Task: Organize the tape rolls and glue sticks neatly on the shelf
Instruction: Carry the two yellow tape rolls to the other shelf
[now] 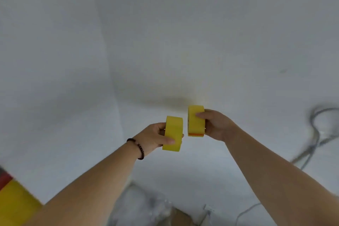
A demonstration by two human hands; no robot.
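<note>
Both my hands are raised in front of a white wall, each holding a yellow tape roll edge-on. My left hand [153, 136], with a dark bead bracelet on its wrist, grips the left yellow tape roll [173, 130]. My right hand [216, 124] grips the right yellow tape roll [196, 124], which has an orange patterned strip at its lower edge. The two rolls are close together, a narrow gap between them, the right one slightly higher. No shelf or glue sticks are in view.
Grey cables [315, 134] hang along the wall at the right. A yellow and red object [12, 200] sits at the bottom left corner. Blurred grey clutter and a cardboard-coloured thing [165, 213] lie low in the middle.
</note>
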